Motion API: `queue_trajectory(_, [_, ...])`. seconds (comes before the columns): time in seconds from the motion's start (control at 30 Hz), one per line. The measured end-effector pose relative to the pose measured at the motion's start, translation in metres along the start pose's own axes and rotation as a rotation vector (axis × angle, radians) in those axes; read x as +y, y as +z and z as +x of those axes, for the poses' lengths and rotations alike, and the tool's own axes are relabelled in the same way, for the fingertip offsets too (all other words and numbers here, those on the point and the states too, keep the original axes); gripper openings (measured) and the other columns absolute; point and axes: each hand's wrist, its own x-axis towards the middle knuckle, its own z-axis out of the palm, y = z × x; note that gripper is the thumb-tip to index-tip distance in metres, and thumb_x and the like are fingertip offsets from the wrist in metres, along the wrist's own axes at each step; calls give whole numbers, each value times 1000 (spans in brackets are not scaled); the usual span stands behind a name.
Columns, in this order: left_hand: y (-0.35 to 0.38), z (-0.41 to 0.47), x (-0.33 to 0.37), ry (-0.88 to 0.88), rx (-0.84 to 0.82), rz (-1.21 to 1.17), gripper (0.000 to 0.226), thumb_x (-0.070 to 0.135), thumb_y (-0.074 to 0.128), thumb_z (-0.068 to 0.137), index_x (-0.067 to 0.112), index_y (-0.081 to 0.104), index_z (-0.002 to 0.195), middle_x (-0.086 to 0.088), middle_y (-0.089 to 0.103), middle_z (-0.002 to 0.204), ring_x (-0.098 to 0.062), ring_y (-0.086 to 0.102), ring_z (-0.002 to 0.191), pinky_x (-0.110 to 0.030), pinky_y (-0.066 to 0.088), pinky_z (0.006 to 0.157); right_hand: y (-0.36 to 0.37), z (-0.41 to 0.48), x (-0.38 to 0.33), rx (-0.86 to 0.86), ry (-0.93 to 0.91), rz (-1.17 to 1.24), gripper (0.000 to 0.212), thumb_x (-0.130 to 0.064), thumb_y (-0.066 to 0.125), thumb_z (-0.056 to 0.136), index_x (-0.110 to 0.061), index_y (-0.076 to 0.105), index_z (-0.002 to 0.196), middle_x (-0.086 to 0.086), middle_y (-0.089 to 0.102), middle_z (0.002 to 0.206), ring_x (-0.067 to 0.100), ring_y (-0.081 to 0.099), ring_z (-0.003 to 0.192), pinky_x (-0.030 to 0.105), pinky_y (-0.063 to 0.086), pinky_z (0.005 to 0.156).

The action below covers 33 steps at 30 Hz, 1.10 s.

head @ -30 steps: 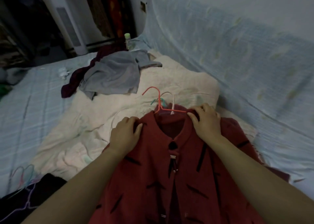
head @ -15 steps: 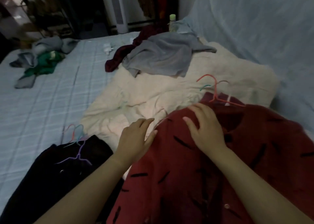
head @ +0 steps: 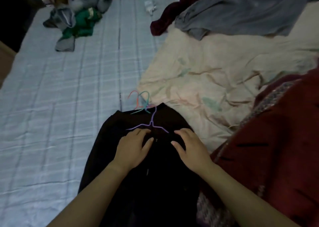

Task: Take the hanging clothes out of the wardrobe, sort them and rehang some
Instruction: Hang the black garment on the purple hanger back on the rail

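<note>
A black garment lies flat on the bed in front of me, with a purple hanger at its collar. Red and teal hangers poke out just beyond its top edge. My left hand and my right hand both rest on the garment's upper front, fingers spread and pointing towards the collar, about a hand's width apart. A red coat with black dashes lies to the right, its edge beside my right forearm.
The bed has a pale blue checked sheet on the left and a cream quilt on the right. A grey garment over a maroon one lies far right. A green and grey heap sits far left.
Both hands left the red coat and moved left onto the black garment. My view swung left and down, so the coat now sits at the right edge.
</note>
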Motion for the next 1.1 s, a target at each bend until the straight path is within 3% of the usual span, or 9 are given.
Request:
queue_trajectory(0.1, [13, -2, -58, -38, -40, -18, 60, 59, 25, 84, 25, 58, 120, 5, 60, 117, -16, 58, 103, -34, 49, 83, 53, 16, -1, -30, 88, 2, 65, -57, 30, 85, -12, 53, 126, 7, 51, 128, 25, 49, 118, 34, 43, 97])
queue_trajectory(0.2, [32, 4, -107, -62, -83, -11, 57, 57, 27, 85, 24, 58, 120, 4, 57, 118, -17, 56, 104, -34, 49, 83, 88, 30, 15, 15, 153, -60, 49, -43, 53, 88, -8, 55, 123, 13, 51, 128, 30, 50, 117, 41, 44, 97])
queue_trajectory(0.3, [52, 18, -142, -73, -40, 4, 40, 39, 50, 90, 16, 57, 122, -6, 55, 123, -26, 53, 111, -41, 49, 86, 110, 39, 34, 47, 247, -147, 48, -32, 61, 88, -10, 51, 129, 14, 47, 134, 32, 45, 123, 47, 40, 98])
queue_trajectory(0.4, [71, 39, -162, -54, 46, 26, 42, 26, 58, 89, 10, 54, 127, -15, 52, 130, -33, 48, 120, -47, 45, 95, 125, 38, 46, 129, 236, -288, 49, -27, 68, 82, -9, 55, 126, 17, 51, 130, 34, 50, 118, 51, 41, 91])
queue_trajectory(0.6, [93, 61, -172, -75, -121, 113, 40, 35, 51, 93, 20, 53, 129, -9, 54, 124, -30, 48, 118, -53, 33, 103, 135, 22, 57, 209, 241, -400, 56, -23, 73, 77, -14, 53, 128, 16, 44, 137, 26, 33, 125, 61, 34, 95])
queue_trajectory(0.73, [88, 52, -168, -30, -179, 77, 33, 47, 39, 94, 27, 58, 113, 0, 57, 97, -22, 54, 95, -38, 43, 82, 124, 21, 66, 212, 237, -228, 56, -16, 72, 79, -11, 50, 131, 19, 38, 140, 32, 34, 128, 54, 38, 97])
queue_trajectory(0.87, [66, 13, -154, -68, -1, -98, 47, 59, 27, 85, 32, 61, 102, 9, 55, 83, -10, 56, 75, -32, 48, 62, 106, 18, 65, 124, 147, -132, 49, -17, 72, 79, -9, 56, 125, 14, 53, 126, 30, 47, 116, 37, 37, 99])
queue_trajectory(0.97, [43, -26, -134, -98, 135, -120, 41, 57, 32, 86, 33, 63, 99, 11, 53, 78, -7, 56, 68, -31, 47, 57, 89, 13, 50, 29, 40, -33, 36, -20, 71, 81, -12, 63, 115, 6, 63, 110, 23, 55, 103, 32, 43, 91])
queue_trajectory(1.1, [12, -89, -104, -198, 285, -132, 36, 54, 36, 86, 33, 64, 96, 14, 53, 77, -5, 56, 66, -29, 45, 60, 61, 2, 13, -5, -102, 50, 22, -20, 67, 84, -16, 67, 106, -1, 66, 99, 14, 57, 95, 11, 32, 84])
